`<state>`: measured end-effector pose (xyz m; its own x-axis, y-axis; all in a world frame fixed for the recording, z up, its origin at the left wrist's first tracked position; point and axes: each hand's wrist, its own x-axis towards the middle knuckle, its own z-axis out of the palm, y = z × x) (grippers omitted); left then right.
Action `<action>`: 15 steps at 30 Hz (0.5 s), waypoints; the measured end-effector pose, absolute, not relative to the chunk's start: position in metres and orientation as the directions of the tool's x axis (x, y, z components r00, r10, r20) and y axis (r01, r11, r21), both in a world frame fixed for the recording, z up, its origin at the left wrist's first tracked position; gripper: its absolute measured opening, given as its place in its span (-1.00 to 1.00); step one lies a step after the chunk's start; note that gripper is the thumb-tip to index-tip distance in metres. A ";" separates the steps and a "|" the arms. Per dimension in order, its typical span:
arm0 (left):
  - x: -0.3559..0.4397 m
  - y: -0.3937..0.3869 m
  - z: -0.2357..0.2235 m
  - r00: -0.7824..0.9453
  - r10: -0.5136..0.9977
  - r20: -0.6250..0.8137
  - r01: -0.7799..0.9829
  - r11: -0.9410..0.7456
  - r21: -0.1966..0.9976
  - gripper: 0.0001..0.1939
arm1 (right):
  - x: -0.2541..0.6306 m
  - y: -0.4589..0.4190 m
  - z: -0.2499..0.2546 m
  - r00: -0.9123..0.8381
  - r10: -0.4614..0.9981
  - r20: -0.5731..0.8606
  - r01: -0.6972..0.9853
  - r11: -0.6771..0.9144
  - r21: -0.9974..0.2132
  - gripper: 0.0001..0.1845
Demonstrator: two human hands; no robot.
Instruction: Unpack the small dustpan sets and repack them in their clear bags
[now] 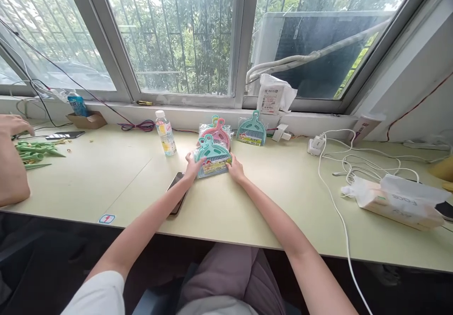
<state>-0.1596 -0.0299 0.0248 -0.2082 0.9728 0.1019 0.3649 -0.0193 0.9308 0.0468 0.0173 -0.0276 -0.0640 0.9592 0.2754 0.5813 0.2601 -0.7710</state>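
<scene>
Head view: both hands, left (193,166) and right (235,168), grip opposite sides of 1 bagged green dustpan-and-brush set (213,158) at the worktop (276,202), just in front of a pink dustpan (221,131) and beside the bottle (165,134).

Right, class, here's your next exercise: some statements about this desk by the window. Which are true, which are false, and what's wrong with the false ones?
1. The left hand and right hand are both on the front green dustpan set. True.
2. The bottle lies on its side. False: it stands upright.
3. A pink dustpan shows behind the front green dustpan set. True.
4. The phone nearest the desk's front edge is under the right forearm. False: it is partly under the left forearm.
5. Green pieces lie near another person's arm. True.
</scene>
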 end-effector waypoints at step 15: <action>-0.166 -0.006 0.041 0.484 0.721 0.495 0.579 -0.688 0.437 0.28 | 0.044 0.035 -0.031 0.237 0.893 0.383 0.289 0.311 -0.905 -0.50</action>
<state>-0.1659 -0.0065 0.0410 0.4842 0.7213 0.4952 0.5790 -0.6885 0.4367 0.0436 0.0350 -0.0309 0.2369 0.8930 0.3827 0.2888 0.3114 -0.9053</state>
